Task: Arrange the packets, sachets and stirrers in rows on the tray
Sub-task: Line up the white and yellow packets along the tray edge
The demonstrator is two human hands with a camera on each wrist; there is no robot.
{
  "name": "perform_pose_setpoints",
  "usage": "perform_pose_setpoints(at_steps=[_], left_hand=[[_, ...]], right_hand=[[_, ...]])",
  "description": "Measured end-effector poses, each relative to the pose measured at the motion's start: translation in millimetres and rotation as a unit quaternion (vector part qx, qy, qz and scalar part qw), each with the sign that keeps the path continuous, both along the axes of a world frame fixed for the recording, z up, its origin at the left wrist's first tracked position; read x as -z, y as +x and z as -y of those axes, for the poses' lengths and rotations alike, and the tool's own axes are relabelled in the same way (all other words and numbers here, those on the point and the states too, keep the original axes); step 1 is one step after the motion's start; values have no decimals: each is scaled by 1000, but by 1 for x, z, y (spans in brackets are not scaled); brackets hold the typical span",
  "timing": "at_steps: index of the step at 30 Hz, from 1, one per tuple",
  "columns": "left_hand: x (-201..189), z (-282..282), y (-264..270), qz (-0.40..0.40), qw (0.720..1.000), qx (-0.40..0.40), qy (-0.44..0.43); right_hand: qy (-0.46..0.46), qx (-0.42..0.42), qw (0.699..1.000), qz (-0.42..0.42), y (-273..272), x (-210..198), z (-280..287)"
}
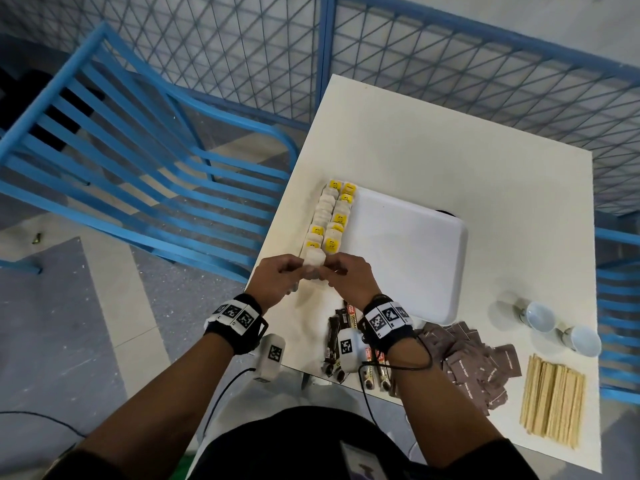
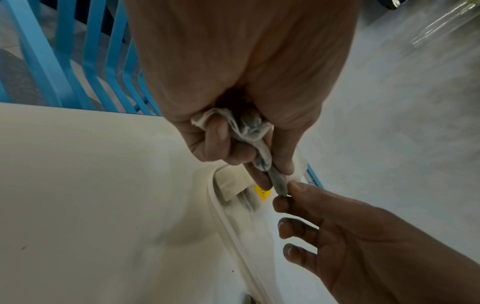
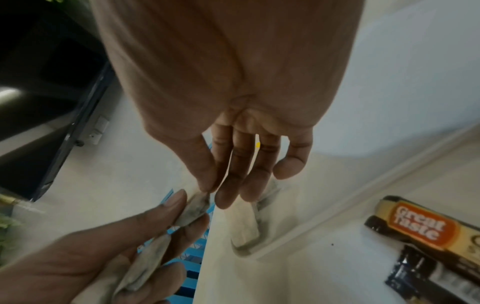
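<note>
A white tray [image 1: 408, 258] lies on the table, with two rows of tea bags with yellow tags [image 1: 332, 216] along its left edge. Over the tray's near left corner, my left hand [image 1: 294, 268] grips a small bunch of tea bags [image 2: 249, 131]. My right hand [image 1: 332, 268] pinches the tip of one of those tea bags [image 3: 197, 205] between thumb and forefinger; its other fingers are straight. Coffee sachets [image 1: 346, 341] lie under my right wrist. A heap of brown sachets [image 1: 474, 362] and a stack of wooden stirrers [image 1: 550, 400] lie to the right, off the tray.
Two small white cups [image 1: 540, 315] lie on their sides right of the tray. A blue slatted chair [image 1: 121, 168] stands left of the table, and a blue mesh fence [image 1: 450, 64] runs behind it. The table's left edge is just under my left hand.
</note>
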State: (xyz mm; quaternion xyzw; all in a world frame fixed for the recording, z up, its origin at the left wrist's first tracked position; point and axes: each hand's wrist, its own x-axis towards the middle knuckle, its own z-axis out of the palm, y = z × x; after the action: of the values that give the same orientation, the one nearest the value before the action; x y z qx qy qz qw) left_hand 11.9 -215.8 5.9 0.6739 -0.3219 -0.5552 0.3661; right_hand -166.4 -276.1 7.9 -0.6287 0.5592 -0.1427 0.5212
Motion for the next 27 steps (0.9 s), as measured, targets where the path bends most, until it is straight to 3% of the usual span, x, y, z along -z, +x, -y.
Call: perform_pose_setpoints(at_steps=[4,8,15,27], left_hand=[[3,5,2,4,1000,6,29],[10,8,9,-40,996,-27,79],[11,17,23,-113,986,-52,107],[18,25,31,-119,984,-33,125]], right_hand=[[17,44,999,21,-5,3,7],[20,83,996,-38,-9,19,17],[4,71,988,-139,0,32,20],[24,149,981,-117,4,34,21]])
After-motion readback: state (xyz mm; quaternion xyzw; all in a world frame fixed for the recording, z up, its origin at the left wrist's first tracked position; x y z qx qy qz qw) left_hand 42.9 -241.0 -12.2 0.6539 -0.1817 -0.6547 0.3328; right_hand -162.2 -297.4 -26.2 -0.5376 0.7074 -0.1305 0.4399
